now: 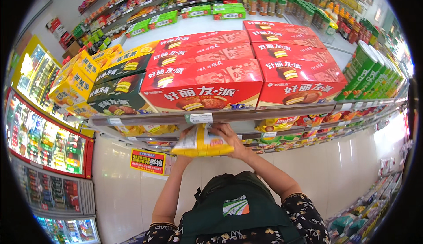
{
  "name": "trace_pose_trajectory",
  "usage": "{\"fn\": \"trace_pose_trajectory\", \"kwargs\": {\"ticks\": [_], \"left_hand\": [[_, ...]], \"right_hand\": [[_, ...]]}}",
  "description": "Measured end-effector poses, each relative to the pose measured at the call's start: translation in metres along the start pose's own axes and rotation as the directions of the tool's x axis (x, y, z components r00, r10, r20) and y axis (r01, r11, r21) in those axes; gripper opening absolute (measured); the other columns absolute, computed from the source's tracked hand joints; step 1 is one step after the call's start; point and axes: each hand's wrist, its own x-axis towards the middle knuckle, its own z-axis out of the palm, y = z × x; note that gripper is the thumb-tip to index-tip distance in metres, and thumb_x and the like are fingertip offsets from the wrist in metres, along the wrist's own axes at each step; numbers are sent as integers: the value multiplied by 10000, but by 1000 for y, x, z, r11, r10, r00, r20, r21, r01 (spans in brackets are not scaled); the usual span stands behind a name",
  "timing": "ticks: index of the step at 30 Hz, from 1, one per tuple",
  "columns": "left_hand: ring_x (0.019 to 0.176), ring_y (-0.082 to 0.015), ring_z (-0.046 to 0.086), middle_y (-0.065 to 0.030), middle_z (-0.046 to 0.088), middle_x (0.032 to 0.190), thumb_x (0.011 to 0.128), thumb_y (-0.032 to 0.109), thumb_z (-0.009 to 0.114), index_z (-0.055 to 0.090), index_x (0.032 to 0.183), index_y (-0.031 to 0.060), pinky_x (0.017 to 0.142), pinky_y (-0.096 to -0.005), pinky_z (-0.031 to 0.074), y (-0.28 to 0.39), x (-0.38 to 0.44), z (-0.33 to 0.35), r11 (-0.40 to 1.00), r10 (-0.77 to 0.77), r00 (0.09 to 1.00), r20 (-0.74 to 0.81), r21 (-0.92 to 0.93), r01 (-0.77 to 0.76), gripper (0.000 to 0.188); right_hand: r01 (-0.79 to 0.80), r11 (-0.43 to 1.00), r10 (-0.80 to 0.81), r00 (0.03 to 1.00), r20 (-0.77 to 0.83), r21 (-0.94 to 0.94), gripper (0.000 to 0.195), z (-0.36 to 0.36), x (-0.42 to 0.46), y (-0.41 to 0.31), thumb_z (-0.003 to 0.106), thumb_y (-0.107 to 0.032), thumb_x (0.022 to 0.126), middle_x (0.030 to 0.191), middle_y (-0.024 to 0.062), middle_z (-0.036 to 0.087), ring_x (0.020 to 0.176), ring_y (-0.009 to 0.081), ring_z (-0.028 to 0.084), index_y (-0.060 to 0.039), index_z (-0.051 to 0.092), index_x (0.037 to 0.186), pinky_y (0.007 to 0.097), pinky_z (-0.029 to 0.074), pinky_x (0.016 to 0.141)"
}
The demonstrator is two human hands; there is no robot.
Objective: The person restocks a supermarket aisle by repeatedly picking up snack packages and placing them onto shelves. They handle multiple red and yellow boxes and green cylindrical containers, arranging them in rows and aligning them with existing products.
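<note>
A yellow bag of snacks point(201, 141), with white panels and printing, is between my two hands just below the front edge of the top shelf point(158, 118). My right hand point(229, 137) grips the bag's right side, fingers spread over its upper part. On the other side, my left hand point(185, 132) supports the bag and is mostly hidden by it. Behind the bag is the lower shelf, where yellow chip bags point(160, 129) lie to the left and a Lay's bag point(277, 123) to the right.
Red boxes of chocolate pies point(201, 92) stack above my hands, beside dark green boxes point(119, 93) and yellow boxes point(74, 79). Green canisters point(358, 72) stand at right. Drink coolers point(46, 131) line the left. A red-yellow sign point(148, 162) is low near my left forearm.
</note>
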Motion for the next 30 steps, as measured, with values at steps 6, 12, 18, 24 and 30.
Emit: {"fn": "trace_pose_trajectory", "kwargs": {"ticks": [6, 12, 18, 24, 30], "left_hand": [[1077, -323, 501, -161, 548, 1148, 698, 231, 674, 518, 1223, 29, 951, -415, 395, 71, 10, 30, 967, -253, 809, 530, 136, 213, 584], [1107, -359, 467, -168, 534, 1162, 715, 210, 670, 531, 1218, 24, 976, -437, 387, 139, 28, 93, 929, 88, 987, 131, -369, -34, 553], [1147, -343, 451, -166, 494, 1228, 701, 168, 712, 537, 1234, 45, 988, -423, 375, 155, 43, 107, 874, 34, 995, 93, -486, 16, 574], [1174, -335, 450, -146, 502, 1227, 671, 156, 717, 573, 1195, 65, 991, -412, 369, 83, 16, 95, 984, 53, 990, -127, -161, -73, 551], [1042, -384, 513, -171, 580, 1112, 759, 245, 665, 607, 1076, 57, 946, -484, 376, 19, -4, 112, 974, -191, 967, 171, -90, 208, 373]], "right_hand": [[-82, 987, 62, 988, -145, -136, 580, -48, -79, -26, 721, -201, 708, 1295, 211, 451, 1183, 380, 445, -53, 521, 1232, 442, 372, 988], [-364, 931, 348, 911, -219, -36, 637, -126, -133, -28, 762, -228, 683, 1274, 203, 498, 1181, 364, 478, -54, 489, 1232, 440, 378, 994], [-305, 951, 287, 931, -225, -51, 608, -154, -121, -26, 743, -177, 704, 1275, 196, 501, 1176, 350, 492, -63, 485, 1243, 422, 395, 987], [-79, 978, 72, 997, -41, -191, 438, -111, -85, 3, 586, -38, 797, 1326, 195, 447, 1231, 353, 438, -53, 520, 1229, 420, 371, 1018], [-320, 945, 321, 947, 5, -72, 531, -80, -49, 33, 648, -55, 697, 1060, 225, 556, 903, 394, 572, -8, 497, 1204, 439, 460, 806]]}}
